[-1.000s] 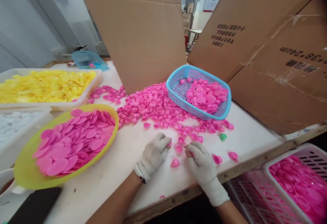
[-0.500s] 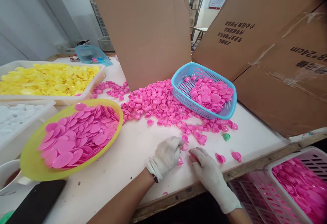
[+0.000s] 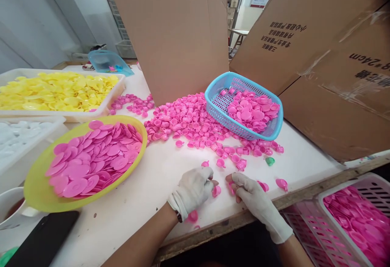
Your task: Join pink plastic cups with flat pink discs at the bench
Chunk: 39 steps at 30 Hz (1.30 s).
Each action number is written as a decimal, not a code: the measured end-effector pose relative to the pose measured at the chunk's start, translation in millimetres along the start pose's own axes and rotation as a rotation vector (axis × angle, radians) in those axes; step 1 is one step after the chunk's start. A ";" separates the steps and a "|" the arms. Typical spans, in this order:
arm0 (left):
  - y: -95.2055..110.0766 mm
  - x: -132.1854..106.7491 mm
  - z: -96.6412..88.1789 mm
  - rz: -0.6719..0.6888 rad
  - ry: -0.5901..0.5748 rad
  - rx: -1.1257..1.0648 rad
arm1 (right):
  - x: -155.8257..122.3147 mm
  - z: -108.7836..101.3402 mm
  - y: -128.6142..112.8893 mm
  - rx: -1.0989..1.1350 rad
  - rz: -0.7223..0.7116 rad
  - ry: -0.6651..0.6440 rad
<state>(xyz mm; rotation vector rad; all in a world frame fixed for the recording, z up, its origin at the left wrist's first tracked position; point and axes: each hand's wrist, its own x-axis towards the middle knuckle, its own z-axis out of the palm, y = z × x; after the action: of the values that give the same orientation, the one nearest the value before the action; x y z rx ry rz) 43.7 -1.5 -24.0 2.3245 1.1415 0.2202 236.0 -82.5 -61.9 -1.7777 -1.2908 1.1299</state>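
My left hand, in a white glove with bare fingertips, is curled over the white tabletop with its fingertips closed on a small pink toy cup. Facing it, my right hand, gloved the same way, pinches a small pink piece largely hidden by the fingers. A blurred pink cup is just below my left wrist. Loose pink cups lie beyond both hands, in front of a large heap of pink cups. Another pink cup lies to the right of my right hand.
A blue basket holding pink pieces rests on the heap's right side. At left stand a yellow bowl of pink discs, a tray of yellow pieces, a mug and a black phone. Cardboard stands behind.
My hands have drawn slightly apart. A blurred pink cup now shows below my left wrist, and a cup beyond my left fingers has come into view.
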 end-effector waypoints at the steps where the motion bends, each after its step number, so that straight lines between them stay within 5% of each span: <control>1: 1.3 -2.5 -5.7 -0.020 -0.056 0.055 | -0.6 -0.8 2.1 -0.024 -0.006 0.006; 8: 4.6 -16.7 -48.3 -0.172 -0.463 0.251 | 13.3 1.6 -11.1 -0.360 -0.389 0.240; 12: 14.9 -17.3 -47.0 -0.148 -0.608 0.304 | 38.0 9.9 -22.3 -0.583 -0.356 0.250; 17: 15.5 -16.0 -48.0 -0.174 -0.595 0.269 | 47.2 3.1 -17.6 -0.543 -0.307 0.177; 22: 8.5 -14.0 -53.2 -0.187 -0.621 0.276 | 32.9 -19.1 -18.5 -0.339 -0.066 -0.134; 25: 1.5 -16.9 -49.9 -0.180 -0.522 0.236 | 31.8 -26.6 -23.8 -0.372 -0.009 -0.204; 30: -11.0 -46.2 -38.6 -0.268 -0.377 0.221 | 25.2 -22.2 -34.1 -0.485 -0.162 0.023; 35: -9.4 -77.0 -19.3 -0.266 -0.428 0.257 | 2.8 11.6 -40.9 -0.687 -0.432 -0.169; 39: -7.1 -74.7 -12.2 -0.188 -0.253 0.033 | -3.6 33.3 -40.0 -0.914 -0.448 -0.188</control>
<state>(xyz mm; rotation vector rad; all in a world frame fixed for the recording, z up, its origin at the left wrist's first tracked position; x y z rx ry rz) -12.6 -50.9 -11.1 2.1798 1.2305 -0.1577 189.6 -73.4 -39.7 -1.8106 -2.4321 0.4605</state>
